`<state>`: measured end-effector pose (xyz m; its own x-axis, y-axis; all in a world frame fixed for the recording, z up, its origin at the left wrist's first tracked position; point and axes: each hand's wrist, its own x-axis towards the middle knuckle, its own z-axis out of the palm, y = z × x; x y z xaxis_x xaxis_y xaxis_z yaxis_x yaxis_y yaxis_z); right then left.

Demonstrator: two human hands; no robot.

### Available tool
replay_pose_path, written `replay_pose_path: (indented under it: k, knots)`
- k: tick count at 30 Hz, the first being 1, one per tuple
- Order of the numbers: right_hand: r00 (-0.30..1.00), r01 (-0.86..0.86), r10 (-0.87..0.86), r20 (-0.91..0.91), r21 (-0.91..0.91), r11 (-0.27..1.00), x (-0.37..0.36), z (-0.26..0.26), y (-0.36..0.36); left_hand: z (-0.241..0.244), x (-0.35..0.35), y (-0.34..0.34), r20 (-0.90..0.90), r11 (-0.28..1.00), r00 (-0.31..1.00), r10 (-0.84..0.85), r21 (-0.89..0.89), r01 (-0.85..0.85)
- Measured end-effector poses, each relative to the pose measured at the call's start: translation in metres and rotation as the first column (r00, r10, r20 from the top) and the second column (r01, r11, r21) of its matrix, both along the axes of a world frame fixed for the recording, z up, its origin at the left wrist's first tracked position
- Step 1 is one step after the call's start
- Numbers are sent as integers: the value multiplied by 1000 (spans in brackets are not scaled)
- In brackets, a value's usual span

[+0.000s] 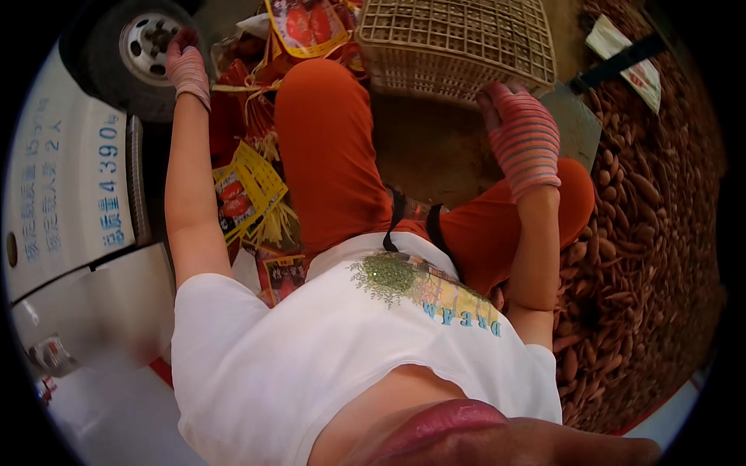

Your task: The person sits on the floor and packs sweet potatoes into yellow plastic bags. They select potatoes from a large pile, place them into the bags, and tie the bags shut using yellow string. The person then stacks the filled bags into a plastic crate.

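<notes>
My left hand point(189, 67), in a striped glove, is raised at the upper left in front of a truck wheel point(152, 49). Its fingers look curled, and whether they hold anything is unclear. Beside it run yellow ties from bunched red packaging bags point(239, 78). My right hand point(521, 128), also in a striped glove, is at the near right corner of an upturned plastic crate point(454, 70) with a lattice surface. Its fingertips are partly hidden against the crate's edge. Yellow and red printed bags point(245, 192) lie left of my bent knees.
A large heap of sweet potatoes point(629, 233) spreads along my right side, with a white printed bag point(626, 61) on it. A flat metal plate point(574, 122) with a dark bar stands between crate and heap. A white truck body point(76, 175) is close on my left.
</notes>
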<state>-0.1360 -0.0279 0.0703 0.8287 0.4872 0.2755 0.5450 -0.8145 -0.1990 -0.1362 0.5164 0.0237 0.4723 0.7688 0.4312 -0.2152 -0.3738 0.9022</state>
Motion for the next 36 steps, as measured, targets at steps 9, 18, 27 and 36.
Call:
replay_pose_path:
  k: [9,18,27,36]
  knots:
    - [961,-276,267,-68,-195,941,87,-41,-73,-113,-343,-6,-519,907,818,250,-170,-385]
    - [919,-30,-59,-390,-217,976,147,-76,-87,-265,-620,-137,-974,666,199,110,-77,-742]
    - [960,-122,21,-278,-349,929,165,-112,-85,-308,-532,-283,-936,970,-336,100,167,-177]
    - [973,-185,99,-207,-455,871,173,-123,-82,-341,-467,-281,-925,942,-333,182,262,-210]
